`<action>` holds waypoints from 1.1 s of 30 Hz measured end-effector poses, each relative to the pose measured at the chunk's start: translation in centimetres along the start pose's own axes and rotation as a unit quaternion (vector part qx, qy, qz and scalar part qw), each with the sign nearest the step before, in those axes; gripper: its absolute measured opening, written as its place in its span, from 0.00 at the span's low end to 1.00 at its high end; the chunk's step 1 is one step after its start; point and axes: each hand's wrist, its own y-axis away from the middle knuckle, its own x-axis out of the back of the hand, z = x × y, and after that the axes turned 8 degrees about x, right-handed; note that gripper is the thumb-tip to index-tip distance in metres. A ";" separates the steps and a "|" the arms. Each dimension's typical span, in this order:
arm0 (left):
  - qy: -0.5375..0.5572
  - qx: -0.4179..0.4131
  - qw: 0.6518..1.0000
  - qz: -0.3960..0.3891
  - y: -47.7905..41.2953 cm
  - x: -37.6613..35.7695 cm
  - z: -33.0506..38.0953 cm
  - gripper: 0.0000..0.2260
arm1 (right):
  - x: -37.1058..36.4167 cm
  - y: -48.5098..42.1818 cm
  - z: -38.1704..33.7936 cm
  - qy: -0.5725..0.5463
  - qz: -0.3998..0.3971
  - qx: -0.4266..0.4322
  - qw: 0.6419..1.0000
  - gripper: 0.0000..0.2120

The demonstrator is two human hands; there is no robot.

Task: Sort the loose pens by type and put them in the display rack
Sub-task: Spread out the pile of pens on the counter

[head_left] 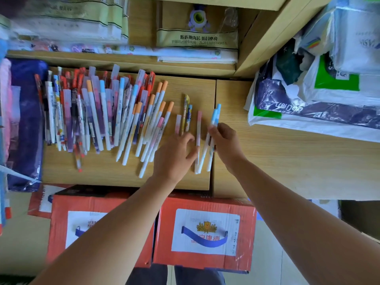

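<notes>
A big heap of loose pens (92, 112) lies on the wooden counter (123, 173): white ones with orange, blue or pink caps, and red ones at the back. My right hand (224, 140) grips a small bunch of blue-capped white pens (213, 118) near the counter's right edge. My left hand (174, 155) rests on the counter beside it, its fingers curled round a pink-capped pen (198, 128). A few single pens (187, 112) lie just beyond my left fingers. No display rack can be made out.
Two red cardboard boxes (205, 229) stand below the counter's front edge. Plastic bags (308, 103) are piled on the right-hand surface (287, 161). Shelves with packaged stationery (197, 38) run along the back. A dark blue packet (26, 120) lies left of the pens.
</notes>
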 end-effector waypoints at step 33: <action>-0.076 0.157 0.983 0.053 2.2 1.9 -5.5 0.03 | -2.8 1.3 0.0 0.273 0.005 0.057 0.960 0.12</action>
